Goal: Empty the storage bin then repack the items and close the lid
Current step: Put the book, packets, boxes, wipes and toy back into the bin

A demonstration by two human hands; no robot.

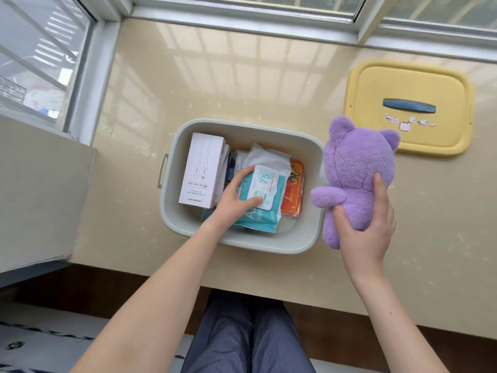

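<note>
A grey storage bin (301,239) stands open on the beige sill in front of me. Inside it lie a white cable box (201,168), a teal wipes pack (266,200), an orange packet (293,195) and other items underneath. My left hand (234,197) reaches into the bin and grips the teal wipes pack, thumb on its top. My right hand (368,224) holds a purple plush bear (355,168) just right of the bin, above the sill. The yellow lid (408,84) with a blue handle lies flat at the back right.
Window frames (242,12) run along the back and left of the sill (215,76). A grey cabinet top (40,189) sits to the left. The sill's front edge is near my knees (250,332).
</note>
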